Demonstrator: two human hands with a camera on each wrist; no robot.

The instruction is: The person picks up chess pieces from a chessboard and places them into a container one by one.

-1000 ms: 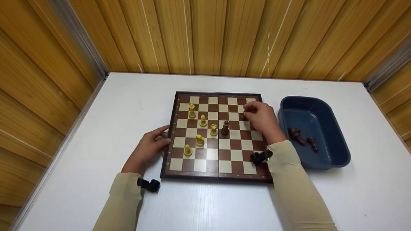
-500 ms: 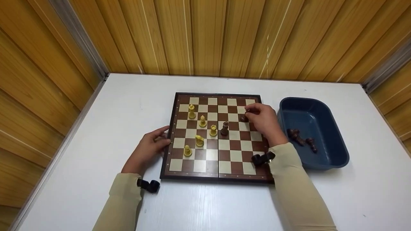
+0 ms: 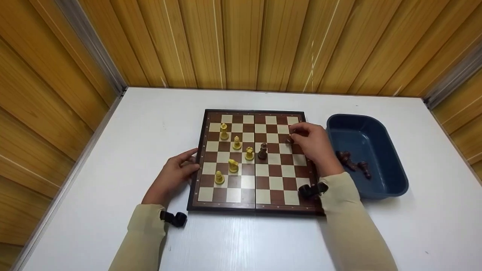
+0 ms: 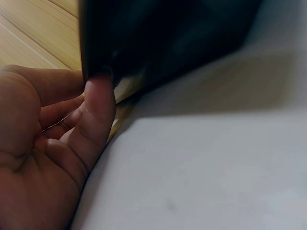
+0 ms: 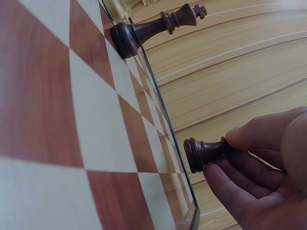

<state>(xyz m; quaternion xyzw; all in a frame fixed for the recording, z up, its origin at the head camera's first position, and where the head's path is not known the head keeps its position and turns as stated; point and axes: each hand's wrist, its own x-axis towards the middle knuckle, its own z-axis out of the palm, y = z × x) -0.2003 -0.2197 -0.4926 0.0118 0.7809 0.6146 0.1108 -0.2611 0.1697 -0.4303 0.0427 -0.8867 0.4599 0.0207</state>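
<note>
My right hand [image 3: 314,146] pinches a dark brown chess piece [image 5: 201,155] by its upper part, between thumb and fingers. Its stepped round base shows, but its top is hidden by the fingertips. In the head view it is over the right side of the chessboard [image 3: 276,183]. My left hand [image 3: 177,171] touches the board's left edge with thumb and forefinger, its fingers fairly straight; the left wrist view has the thumb [image 4: 98,103] right at the dark edge. A dark king [image 3: 263,151] stands upright near the board's middle, beside a yellow rook-like piece [image 3: 249,153].
Other yellow pieces stand on the board's left half, among them a tall piece [image 3: 224,131] and a knight [image 3: 233,165]. Right of the board is a blue plastic tub [image 3: 391,162] with several dark pieces [image 3: 364,170] lying in it. Behind the white table [image 3: 165,113] rises a wood-panelled wall.
My right hand has shifted slightly right, towards the board's right edge, with the dark piece in its fingers. The left hand stays at the left edge.
</note>
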